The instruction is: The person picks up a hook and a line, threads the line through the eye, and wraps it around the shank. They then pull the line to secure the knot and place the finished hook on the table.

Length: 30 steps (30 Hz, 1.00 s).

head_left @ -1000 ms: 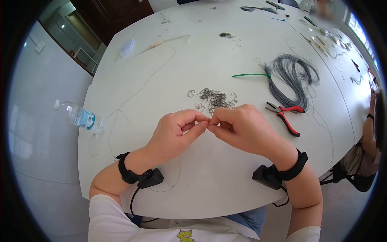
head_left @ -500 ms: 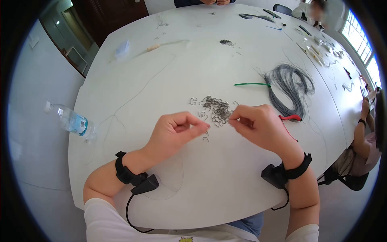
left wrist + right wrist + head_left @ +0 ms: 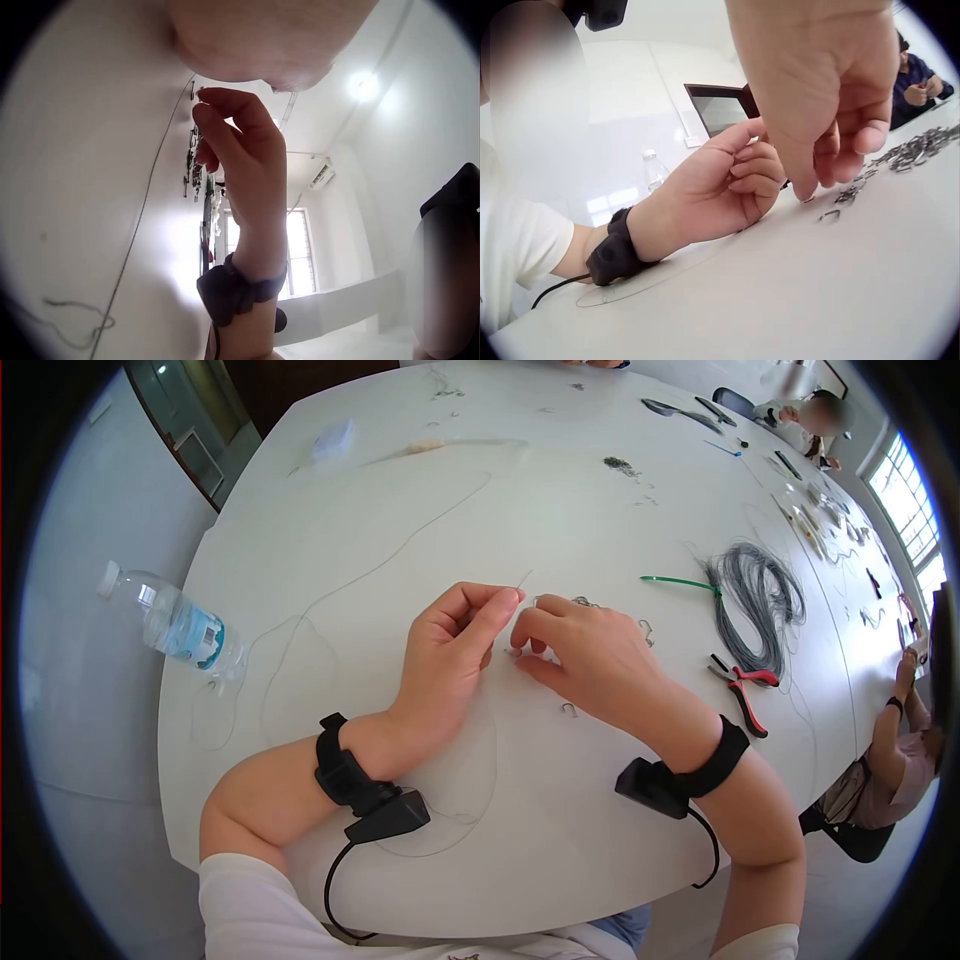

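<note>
My left hand [image 3: 447,650] pinches a thin line [image 3: 526,576] between thumb and index finger, its short end sticking up past the fingertips. Beside it, my right hand [image 3: 590,650] reaches down at the table, thumb and fingers bent and apart. In the right wrist view its thumb tip is close to several small metal hooks [image 3: 847,196], at the near edge of a larger hook pile [image 3: 919,150]. Most of that pile is hidden behind the right hand in the head view. One loose hook [image 3: 569,709] lies near the right wrist.
At the right lie red-handled pliers [image 3: 748,695] and a grey strand bundle [image 3: 755,610] with a green tie [image 3: 680,581]. A plastic bottle [image 3: 185,628] lies at the left. Long line [image 3: 385,560] loops across the white table [image 3: 330,690]. Other people sit at the far and right sides.
My hands, together at the fingertips a second ago, parted. The left hand turned upward, with a line end showing above its fingertips; the right moved over the hooks. The head view shifted.
</note>
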Available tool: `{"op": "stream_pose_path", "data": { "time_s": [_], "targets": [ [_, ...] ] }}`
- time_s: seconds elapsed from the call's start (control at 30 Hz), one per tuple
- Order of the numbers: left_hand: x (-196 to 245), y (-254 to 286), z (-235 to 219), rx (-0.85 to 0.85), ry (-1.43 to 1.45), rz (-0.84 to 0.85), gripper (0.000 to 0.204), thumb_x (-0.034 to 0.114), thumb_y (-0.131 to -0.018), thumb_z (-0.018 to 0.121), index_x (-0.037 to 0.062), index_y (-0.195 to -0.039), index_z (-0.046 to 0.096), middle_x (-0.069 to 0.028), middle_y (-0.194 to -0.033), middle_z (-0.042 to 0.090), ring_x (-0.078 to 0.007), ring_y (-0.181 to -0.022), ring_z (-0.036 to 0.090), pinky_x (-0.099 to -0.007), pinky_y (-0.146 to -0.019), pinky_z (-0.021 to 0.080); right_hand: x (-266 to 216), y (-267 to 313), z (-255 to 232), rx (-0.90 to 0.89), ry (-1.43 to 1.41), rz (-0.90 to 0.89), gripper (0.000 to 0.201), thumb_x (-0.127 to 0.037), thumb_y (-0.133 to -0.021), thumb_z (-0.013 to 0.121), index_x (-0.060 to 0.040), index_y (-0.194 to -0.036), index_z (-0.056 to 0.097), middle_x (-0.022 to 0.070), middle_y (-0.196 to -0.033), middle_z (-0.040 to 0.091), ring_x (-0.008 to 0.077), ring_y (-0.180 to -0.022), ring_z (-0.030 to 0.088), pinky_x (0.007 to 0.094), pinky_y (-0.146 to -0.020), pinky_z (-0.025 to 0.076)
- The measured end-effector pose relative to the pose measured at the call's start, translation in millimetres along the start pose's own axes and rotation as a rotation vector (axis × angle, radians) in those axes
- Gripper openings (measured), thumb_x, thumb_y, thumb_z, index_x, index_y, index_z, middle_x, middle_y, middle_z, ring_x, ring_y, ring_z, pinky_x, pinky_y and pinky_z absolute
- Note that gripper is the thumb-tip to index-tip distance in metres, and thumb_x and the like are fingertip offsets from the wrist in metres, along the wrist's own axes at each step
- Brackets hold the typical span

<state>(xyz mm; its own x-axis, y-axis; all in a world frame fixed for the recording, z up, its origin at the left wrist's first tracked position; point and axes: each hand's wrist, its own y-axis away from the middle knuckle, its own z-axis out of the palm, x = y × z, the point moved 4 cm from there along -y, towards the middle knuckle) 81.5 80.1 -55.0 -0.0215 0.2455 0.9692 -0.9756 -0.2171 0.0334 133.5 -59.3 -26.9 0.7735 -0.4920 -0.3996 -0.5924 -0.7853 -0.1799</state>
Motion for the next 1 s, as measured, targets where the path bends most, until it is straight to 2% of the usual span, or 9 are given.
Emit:
{"op": "stream_pose_path", "data": {
  "time_s": [0.17,0.23,0.3,0.33,0.4,0.43,0.53,0.7,1.0],
  "targets": [
    [2,1,2,-0.012,0.001,-0.006,0.018,0.027,-0.098,0.065,0.0099,-0.101,0.066,0.0114,-0.067,0.040,-0.0001,-0.057,0.027,-0.0203,-0.053,0.024,-2,0,4,-0.011,0.210,-0.069,0.008,-0.011,-0.084,0.068,-0.0077,-0.089,0.063,0.0044,-0.087,0.063,0.0258,-0.069,0.066,0.0369,-0.059,0.050],
    [3,2,2,-0.020,-0.017,0.009,0.020,0.026,-0.097,0.067,0.0056,-0.099,0.069,0.0086,-0.075,0.052,-0.0009,-0.067,0.037,-0.0200,-0.060,0.031,-2,10,-5,-0.016,0.272,-0.075,0.008,-0.011,-0.084,0.069,-0.0067,-0.088,0.063,0.0051,-0.086,0.064,0.0267,-0.068,0.066,0.0369,-0.057,0.050],
    [1,2,3,-0.065,-0.079,0.020,0.018,0.024,-0.097,0.066,0.0062,-0.098,0.069,0.0090,-0.075,0.053,-0.0003,-0.065,0.037,-0.0193,-0.059,0.031,1,20,-28,0.084,-0.128,-0.016,0.008,-0.010,-0.085,0.069,-0.0035,-0.087,0.067,0.0054,-0.082,0.068,0.0209,-0.067,0.067,0.0323,-0.055,0.050],
    [0,2,6,-0.108,-0.139,0.038,0.016,0.023,-0.098,0.066,0.0069,-0.098,0.069,0.0093,-0.074,0.054,0.0003,-0.063,0.037,-0.0186,-0.058,0.031,-1,25,-36,0.083,-0.120,-0.009,0.008,-0.010,-0.085,0.069,-0.0035,-0.087,0.067,0.0054,-0.082,0.068,0.0209,-0.067,0.067,0.0323,-0.055,0.050],
    [-3,4,8,-0.159,-0.186,0.044,0.015,0.020,-0.097,0.066,0.0058,-0.098,0.069,0.0077,-0.078,0.058,-0.0003,-0.067,0.042,-0.0189,-0.063,0.035,10,42,-45,0.058,-0.623,0.359,0.011,-0.012,-0.088,0.070,-0.0019,-0.091,0.071,0.0045,-0.081,0.070,0.0116,-0.068,0.066,0.0259,-0.056,0.048],
    [-4,6,11,-0.202,-0.245,0.051,0.013,0.017,-0.097,0.066,0.0046,-0.097,0.070,0.0060,-0.082,0.063,-0.0009,-0.071,0.047,-0.0191,-0.067,0.039,16,48,-45,0.045,-0.736,0.445,0.015,-0.016,-0.091,0.070,-0.0019,-0.097,0.073,0.0021,-0.082,0.071,0.0059,-0.071,0.064,0.0217,-0.059,0.047],
    [-3,9,17,-0.243,-0.317,-0.005,0.011,0.014,-0.096,0.067,0.0040,-0.098,0.071,0.0041,-0.084,0.066,-0.0021,-0.078,0.052,-0.0210,-0.074,0.043,25,58,-36,0.060,-0.822,0.483,0.016,-0.017,-0.093,0.069,-0.0026,-0.098,0.074,0.0012,-0.083,0.071,0.0065,-0.071,0.064,0.0215,-0.059,0.047],
    [-1,15,21,-0.249,-0.334,-0.029,0.012,0.015,-0.096,0.067,0.0042,-0.097,0.072,0.0055,-0.079,0.064,-0.0013,-0.074,0.050,-0.0199,-0.069,0.040,26,61,-23,0.093,-0.841,0.471,0.014,-0.015,-0.093,0.069,-0.0036,-0.100,0.074,0.0005,-0.085,0.072,0.0056,-0.070,0.063,0.0200,-0.059,0.047],
    [1,17,25,-0.261,-0.412,-0.052,0.011,0.015,-0.096,0.068,0.0040,-0.095,0.071,0.0068,-0.078,0.063,-0.0005,-0.072,0.048,-0.0194,-0.065,0.038,15,60,-22,0.261,-0.659,0.289,0.012,-0.010,-0.091,0.069,-0.0003,-0.098,0.073,0.0064,-0.081,0.069,0.0109,-0.063,0.063,0.0248,-0.056,0.046]
  ]
}}
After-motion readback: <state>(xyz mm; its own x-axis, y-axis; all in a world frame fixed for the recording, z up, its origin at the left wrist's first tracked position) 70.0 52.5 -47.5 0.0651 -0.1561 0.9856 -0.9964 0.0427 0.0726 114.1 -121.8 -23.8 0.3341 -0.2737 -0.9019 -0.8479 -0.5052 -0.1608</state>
